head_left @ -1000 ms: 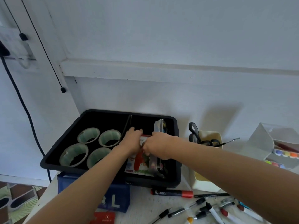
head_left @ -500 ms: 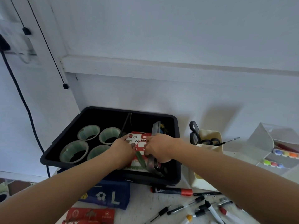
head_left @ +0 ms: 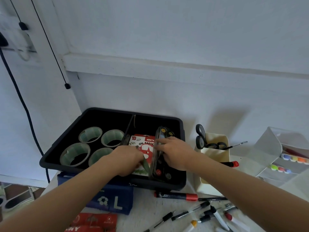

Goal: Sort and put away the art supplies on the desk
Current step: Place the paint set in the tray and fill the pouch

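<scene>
The pastel box (head_left: 144, 145) lies in the right compartment of the tray (head_left: 107, 110). Its long axis runs from the near wall to the far wall, with the title end facing away. Just to its right, a dark case (head_left: 161, 132) stands on one long edge, parallel to the box.

The left hand (head_left: 127, 158) rests on the near left part of the box. The right hand (head_left: 175, 153) holds the case, fingers hooked over its upper edge. The hands are apart.

Compared with half a second ago, the left hand sits nearer the near wall, and more of the box label shows.

The left hand hides its own fingers and the near end of the box, so its grip cannot be determined. The label is partly covered by the case.
</scene>
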